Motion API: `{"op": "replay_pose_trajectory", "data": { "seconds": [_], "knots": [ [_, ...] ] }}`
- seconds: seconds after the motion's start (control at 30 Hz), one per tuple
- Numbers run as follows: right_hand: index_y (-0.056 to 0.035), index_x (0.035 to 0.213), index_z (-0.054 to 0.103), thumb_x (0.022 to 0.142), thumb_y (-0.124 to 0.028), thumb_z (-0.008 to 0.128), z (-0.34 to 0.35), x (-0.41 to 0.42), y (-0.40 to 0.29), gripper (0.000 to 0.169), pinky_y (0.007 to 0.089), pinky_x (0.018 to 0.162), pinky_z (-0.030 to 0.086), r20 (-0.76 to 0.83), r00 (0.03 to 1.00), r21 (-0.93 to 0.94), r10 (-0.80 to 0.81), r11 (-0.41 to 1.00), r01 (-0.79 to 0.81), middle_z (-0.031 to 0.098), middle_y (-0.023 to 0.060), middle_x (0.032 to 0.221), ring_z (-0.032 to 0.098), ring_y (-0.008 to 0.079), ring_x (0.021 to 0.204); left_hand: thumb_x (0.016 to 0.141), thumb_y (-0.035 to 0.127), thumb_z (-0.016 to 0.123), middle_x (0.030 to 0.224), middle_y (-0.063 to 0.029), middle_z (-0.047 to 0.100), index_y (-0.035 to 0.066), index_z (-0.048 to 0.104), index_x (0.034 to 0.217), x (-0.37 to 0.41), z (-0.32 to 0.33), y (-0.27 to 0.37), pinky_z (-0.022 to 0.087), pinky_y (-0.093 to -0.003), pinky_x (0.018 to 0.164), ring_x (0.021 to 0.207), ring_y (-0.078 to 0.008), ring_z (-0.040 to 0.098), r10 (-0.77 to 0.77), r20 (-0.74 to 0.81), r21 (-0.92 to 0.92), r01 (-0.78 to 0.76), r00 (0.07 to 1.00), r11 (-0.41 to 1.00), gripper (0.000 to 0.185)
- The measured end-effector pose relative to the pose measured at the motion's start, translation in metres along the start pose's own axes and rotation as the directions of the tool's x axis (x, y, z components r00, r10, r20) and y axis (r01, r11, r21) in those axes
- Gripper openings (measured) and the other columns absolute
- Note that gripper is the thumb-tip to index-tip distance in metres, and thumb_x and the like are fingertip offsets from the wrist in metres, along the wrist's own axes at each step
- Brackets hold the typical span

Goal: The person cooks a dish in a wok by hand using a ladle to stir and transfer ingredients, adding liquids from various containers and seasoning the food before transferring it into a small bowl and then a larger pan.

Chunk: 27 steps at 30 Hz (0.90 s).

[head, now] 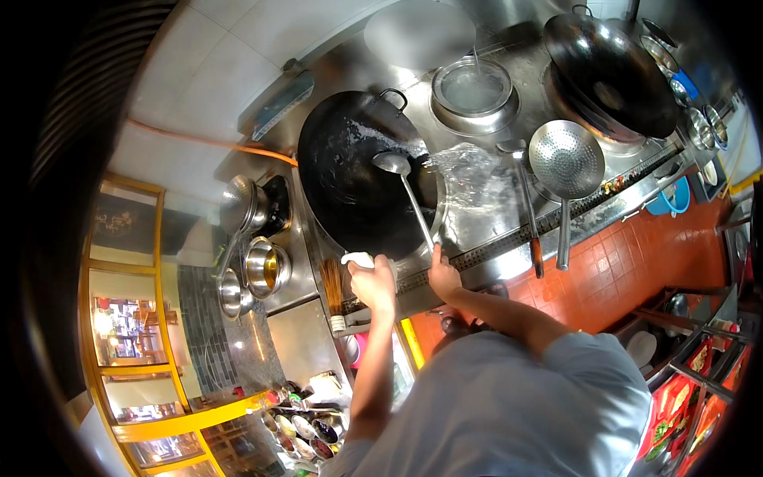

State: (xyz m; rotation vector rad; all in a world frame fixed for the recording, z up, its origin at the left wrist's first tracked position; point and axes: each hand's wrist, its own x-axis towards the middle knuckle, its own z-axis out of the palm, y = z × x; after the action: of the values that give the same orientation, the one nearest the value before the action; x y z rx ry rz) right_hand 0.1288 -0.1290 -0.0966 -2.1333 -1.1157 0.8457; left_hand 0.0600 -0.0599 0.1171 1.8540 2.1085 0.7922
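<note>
My left hand (372,280) grips a folded white cloth (359,259) at the near rim of a large black wok (351,191). The wok looks tilted, and water (471,179) spreads from its right side over the steel stove top. My right hand (444,274) is closed on the handle end of a steel ladle (391,162), whose bowl lies over the inside of the wok. A bamboo wok brush (331,286) stands just left of my left hand.
Right of the water lie a wooden-handled utensil (527,208) and a perforated steel skimmer (566,158). A steaming round pot (472,88) sits behind; another wok (608,77) leans at back right. Steel bowls (262,268) stand left, seasoning containers (304,426) at lower left. A drain grate (495,250) edges the stove.
</note>
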Motion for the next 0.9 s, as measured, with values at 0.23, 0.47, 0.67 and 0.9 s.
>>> {"op": "replay_pose_trajectory", "data": {
  "seconds": [0.23,0.47,0.67,0.9],
  "knots": [
    [0.0006,0.151,0.017,0.09,-0.01,0.047,0.003,0.005,-0.011,0.069,0.0498,0.082,0.053,0.077,0.996,-0.09,0.047,0.995,-0.04,0.056,0.031,0.117,0.065,0.0456,0.093,0.073,0.022,0.069,0.082,-0.0301,0.068,-0.011,0.064,0.09,0.032,0.011,-0.058,0.053,-0.0501,0.073,0.079,-0.0454,0.068,0.083,-0.045,-0.092,-0.087,0.996,0.992,0.038],
    [-0.0002,0.15,0.02,0.091,-0.007,0.042,-0.054,-0.023,-0.008,0.064,0.0504,0.071,0.055,-0.208,0.975,0.066,0.074,0.996,-0.062,0.063,0.0281,0.098,0.068,0.0415,0.079,0.075,0.01,0.071,0.081,-0.0147,0.069,-0.009,0.066,0.077,0.1,0.054,-0.134,0.053,-0.0419,0.058,0.065,-0.0219,0.064,-0.254,0.179,-0.665,0.307,0.95,0.681,0.02],
    [0.0071,0.148,0.026,0.081,-0.002,0.052,-0.087,-0.05,0.053,0.073,0.0451,0.06,0.054,-0.399,0.908,-0.116,0.128,0.975,-0.189,0.066,0.0271,0.088,0.068,0.0359,0.074,0.083,0.021,0.066,0.088,-0.0194,0.067,-0.011,0.063,0.09,0.076,0.108,-0.174,0.058,-0.0438,0.06,0.072,-0.0316,0.067,-0.3,0.251,-0.661,0.39,0.92,0.641,0.033],
    [-0.0019,0.14,0.041,0.081,-0.01,0.06,-0.045,-0.058,0.107,0.062,0.0435,0.055,0.054,-0.576,0.812,-0.189,0.098,0.95,-0.248,0.058,0.0184,0.081,0.065,0.0352,0.065,0.088,0.034,0.06,0.101,-0.0201,0.065,-0.009,0.059,0.105,0.046,0.12,-0.133,0.056,-0.0435,0.071,0.084,-0.0327,0.065,-0.159,0.296,-0.618,0.316,0.942,0.72,0.046]
  ]
}}
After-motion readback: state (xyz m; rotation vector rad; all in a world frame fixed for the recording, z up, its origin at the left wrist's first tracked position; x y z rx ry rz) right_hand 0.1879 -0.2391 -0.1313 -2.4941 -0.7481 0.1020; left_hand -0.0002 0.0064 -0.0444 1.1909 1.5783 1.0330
